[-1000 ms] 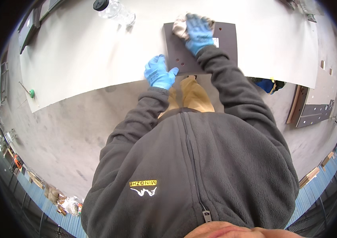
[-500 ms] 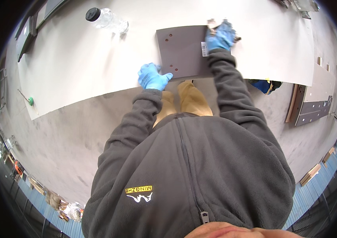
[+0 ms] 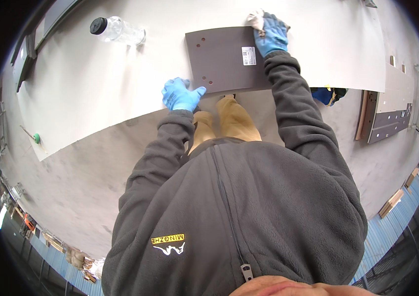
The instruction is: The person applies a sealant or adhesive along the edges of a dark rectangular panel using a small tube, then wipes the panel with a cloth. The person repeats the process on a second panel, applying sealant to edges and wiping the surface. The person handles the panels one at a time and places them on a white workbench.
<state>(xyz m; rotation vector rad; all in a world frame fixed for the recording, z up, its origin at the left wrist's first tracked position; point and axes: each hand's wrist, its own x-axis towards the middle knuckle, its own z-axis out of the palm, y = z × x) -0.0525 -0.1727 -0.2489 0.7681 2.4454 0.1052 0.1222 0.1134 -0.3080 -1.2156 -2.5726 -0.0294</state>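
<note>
A dark brown flat panel (image 3: 224, 61) with several small holes and a white label (image 3: 249, 55) lies on the white-covered table. My right hand (image 3: 271, 37), in a blue glove, is at the panel's far right corner, closed on a crumpled whitish rag (image 3: 257, 20). Beside the panel's near left corner rests my left hand (image 3: 179, 95), also blue-gloved. Its fingers are apart, with the thumb against the panel's edge and nothing held.
A clear bottle (image 3: 120, 31) with a black cap lies on the table (image 3: 100, 84) at the far left. Dark boards (image 3: 25, 61) stand at the left edge. More panels (image 3: 389, 123) lean on the right, and a blue-and-black item (image 3: 329, 95) shows below the table edge.
My right hand has shifted slightly outward with the rag, uncovering the whole label. My left hand stays by the near left corner. The whole view has shifted a little.
</note>
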